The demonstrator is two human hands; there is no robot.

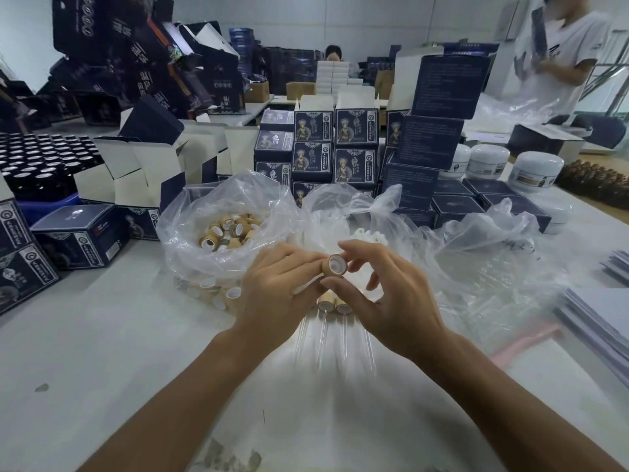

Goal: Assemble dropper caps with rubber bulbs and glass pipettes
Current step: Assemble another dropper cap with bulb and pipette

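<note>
Hands meet above the white tabletop point(102, 352), and between them sits a tan, bamboo-look cylindrical dropper cap point(335, 265), its white-lined open end turned up toward the wearer. The left hand point(275, 287) pinches the cap from the left with curled fingertips. The right hand point(384, 294) is loosely spread, its index finger and thumb touching the cap's rim and lower edge; whether it carries a bulb I cannot tell. White rubber bulbs point(366, 236) lie in the clear plastic bag point(381, 206) just behind, nearer the right hand. Finished caps with glass pipettes point(321, 335) lie below, long axes pointing toward the wearer.
</note>
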